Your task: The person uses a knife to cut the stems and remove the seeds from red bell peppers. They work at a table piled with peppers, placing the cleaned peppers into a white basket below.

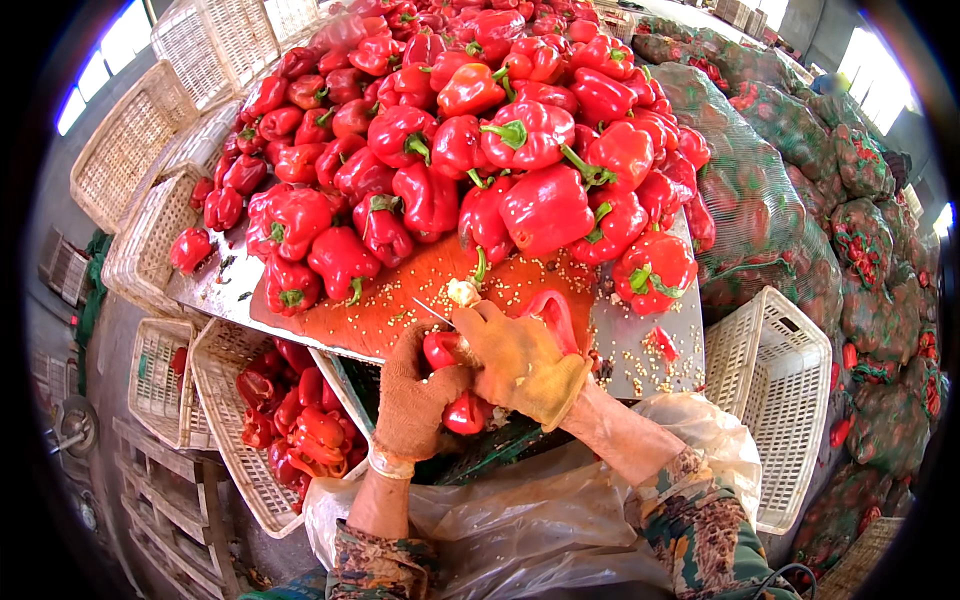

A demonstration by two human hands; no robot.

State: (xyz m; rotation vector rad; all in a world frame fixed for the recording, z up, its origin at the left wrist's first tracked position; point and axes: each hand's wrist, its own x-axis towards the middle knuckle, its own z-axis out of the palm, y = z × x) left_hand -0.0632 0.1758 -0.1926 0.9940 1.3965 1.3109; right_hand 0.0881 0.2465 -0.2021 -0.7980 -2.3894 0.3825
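My left hand (414, 395), in a brown work glove, is closed around a red bell pepper (441, 349) at the near edge of the orange cutting board (370, 312). Over the same pepper bends my right hand (520, 362), in a yellow-orange glove, with its fingers curled. A thin knife blade (432, 311) sticks out from the right hand's fingers toward the upper left; its handle is hidden. Just beyond the fingertips lies a pale, seedy pepper core (463, 292). Beside the right hand is a cut red pepper piece (553, 318). Another red piece (466, 413) shows below the hands.
A large heap of red bell peppers (430, 130) covers the table's far part. Seeds litter the metal tabletop (640, 365). At lower left stands a crate (235, 440) holding cut peppers; another crate (785, 400) is at right. Mesh sacks (750, 190) are stacked beyond.
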